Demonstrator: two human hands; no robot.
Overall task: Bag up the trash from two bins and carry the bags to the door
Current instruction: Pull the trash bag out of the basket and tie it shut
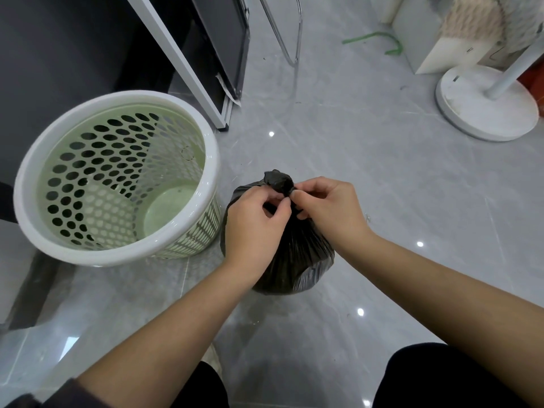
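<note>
A full black trash bag (294, 260) stands on the grey tiled floor in the middle of the head view. Its gathered neck ends in a knot at the top. My left hand (253, 225) and my right hand (329, 213) both pinch the twisted plastic just below that knot, fingertips almost touching. Right beside the bag, on its left, stands a pale green perforated bin with a white rim (26, 184). The bin has no liner and nothing inside it.
Dark furniture and a white-framed panel (188, 66) rise behind the bin. A chrome chair leg (297, 39) stands at the top centre. A white round fan base (485, 107) sits at the right, a green cord (379, 36) beyond it. My knees show at the bottom edge.
</note>
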